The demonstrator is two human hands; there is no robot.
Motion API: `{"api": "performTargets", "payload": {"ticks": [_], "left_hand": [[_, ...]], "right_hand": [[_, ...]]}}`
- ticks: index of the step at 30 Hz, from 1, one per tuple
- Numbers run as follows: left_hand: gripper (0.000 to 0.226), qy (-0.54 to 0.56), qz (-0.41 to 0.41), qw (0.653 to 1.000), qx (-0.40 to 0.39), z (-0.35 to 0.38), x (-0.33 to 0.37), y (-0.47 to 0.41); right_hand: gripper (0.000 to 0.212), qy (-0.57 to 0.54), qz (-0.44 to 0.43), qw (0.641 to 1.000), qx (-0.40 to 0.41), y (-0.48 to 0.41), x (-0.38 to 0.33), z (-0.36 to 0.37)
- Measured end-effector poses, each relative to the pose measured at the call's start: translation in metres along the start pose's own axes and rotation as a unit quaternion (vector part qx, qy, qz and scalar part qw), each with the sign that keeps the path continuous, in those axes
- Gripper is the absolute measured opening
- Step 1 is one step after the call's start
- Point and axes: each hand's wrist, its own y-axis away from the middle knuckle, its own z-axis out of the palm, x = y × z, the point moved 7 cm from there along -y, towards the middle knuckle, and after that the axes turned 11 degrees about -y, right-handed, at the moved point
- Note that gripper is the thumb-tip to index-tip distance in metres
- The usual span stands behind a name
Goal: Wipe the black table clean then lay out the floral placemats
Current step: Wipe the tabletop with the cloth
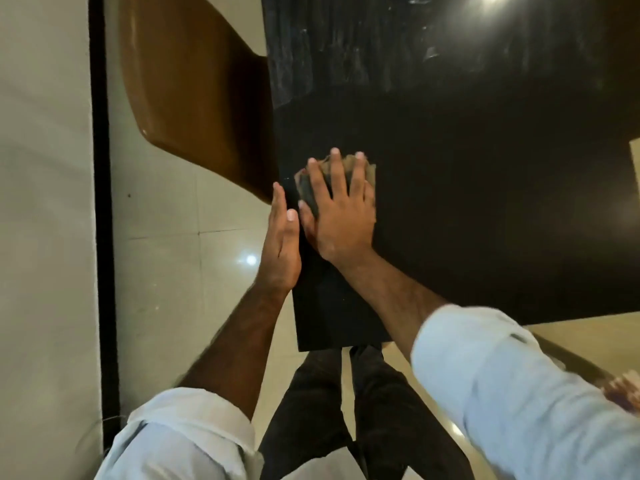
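Observation:
The black table (467, 202) fills the upper right, glossy, with pale smears and streaks across its far part. My right hand (341, 216) lies flat with spread fingers on a dark grey-brown cloth (308, 188), pressing it onto the table close to the left edge. My left hand (282, 242) stands on its side against that left edge, fingers straight and together, cupped beside the cloth and holding nothing. A bit of floral pattern (625, 393) shows at the right border, too cropped to tell what it is.
A brown moulded chair (197, 91) stands tucked against the table's left side. Glossy cream floor tiles (166, 271) lie below and to the left, with a dark vertical strip (102, 202) and a pale wall further left. My legs in dark trousers (346, 410) stand at the table's near edge.

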Motion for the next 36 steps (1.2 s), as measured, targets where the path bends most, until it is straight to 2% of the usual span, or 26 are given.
{"api": "performTargets", "payload": {"ticks": [5,7,9,11,12,15,19,23,26,27,30,31,33,35,36], "left_hand": [[0.077,0.172,-0.105,0.977,0.073,-0.018,-0.005,-0.004],[0.067,0.197,-0.130,0.968,0.090,-0.024,-0.011,-0.006],[0.053,0.179,-0.139,0.970,0.093,-0.027,-0.013,-0.008],[0.044,0.142,-0.157,0.972,0.105,-0.030,-0.015,-0.012],[0.046,0.125,-0.169,0.971,0.114,-0.032,-0.017,-0.013],[0.053,0.085,-0.181,0.972,0.126,-0.033,-0.017,-0.016],[0.030,0.025,-0.184,0.971,0.149,-0.041,-0.013,-0.006],[0.026,-0.013,-0.149,0.977,0.150,-0.045,0.008,0.019],[0.031,0.022,-0.122,0.984,0.129,-0.051,0.027,0.045],[0.033,0.040,-0.113,0.987,0.111,-0.052,0.034,0.054],[0.039,0.114,-0.090,0.989,0.042,-0.054,0.052,0.076],[0.041,0.130,-0.083,0.988,0.020,-0.055,0.058,0.083],[0.042,0.124,-0.082,0.989,0.003,-0.062,0.066,0.095],[0.040,0.084,-0.090,0.992,0.019,-0.076,0.071,0.099],[0.039,0.059,-0.088,0.994,0.033,-0.087,0.073,0.100]], "right_hand": [[0.078,-0.020,-0.053,0.997,-0.054,-0.016,-0.046,0.015],[0.081,-0.038,-0.084,0.993,-0.073,-0.007,-0.044,0.011],[0.082,-0.113,-0.098,0.983,-0.108,0.002,-0.038,0.005],[0.079,-0.241,-0.055,0.961,-0.127,0.008,-0.025,-0.008],[0.079,-0.281,-0.023,0.953,-0.109,0.012,-0.013,-0.017],[0.073,-0.275,0.046,0.959,-0.051,0.032,0.028,-0.036],[0.070,-0.226,0.107,0.964,-0.092,0.064,0.062,-0.034],[0.078,-0.274,0.129,0.948,-0.101,0.087,0.069,-0.042],[0.096,-0.361,0.144,0.913,-0.127,0.090,0.056,-0.052],[0.104,-0.408,0.152,0.889,-0.145,0.091,0.049,-0.056],[0.121,-0.558,0.188,0.784,-0.197,0.095,0.025,-0.067],[0.117,-0.590,0.198,0.756,-0.204,0.097,0.019,-0.071],[0.087,-0.629,0.197,0.720,-0.216,0.101,0.005,-0.076],[0.051,-0.638,0.191,0.717,-0.206,0.100,-0.008,-0.084],[0.042,-0.640,0.193,0.719,-0.190,0.099,-0.015,-0.089]]}}
